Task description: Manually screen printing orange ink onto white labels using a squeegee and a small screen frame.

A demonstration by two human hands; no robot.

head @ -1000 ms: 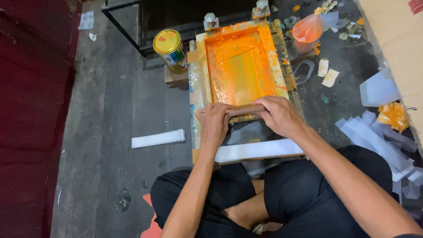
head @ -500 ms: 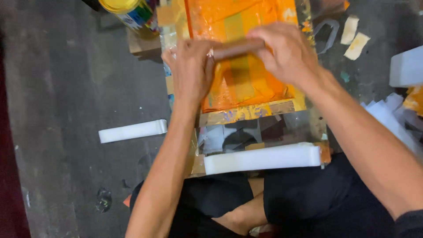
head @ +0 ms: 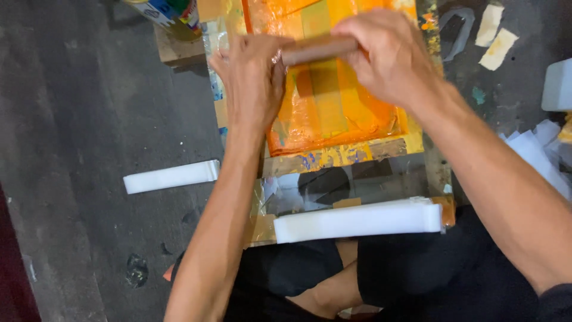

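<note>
At the left of the frame a white folded stack point(head: 171, 176) lies alone on the dark floor point(head: 77, 119). Just right of it, the left hand point(head: 253, 83) clenches one end of a brown wooden squeegee handle point(head: 317, 50), and the right hand point(head: 390, 56) wraps the other end. Gripping both ends likely keeps pressure even across the orange-inked screen point(head: 333, 113), which sits upper centre in its taped frame. Below it a second white stack point(head: 357, 219) rests at the frame's near edge, close to the crossed legs. The blade itself is hidden under the hands, so its contact with the mesh is probably there but unseen. Compared with half a second ago, the handle sits higher up the screen.
</note>
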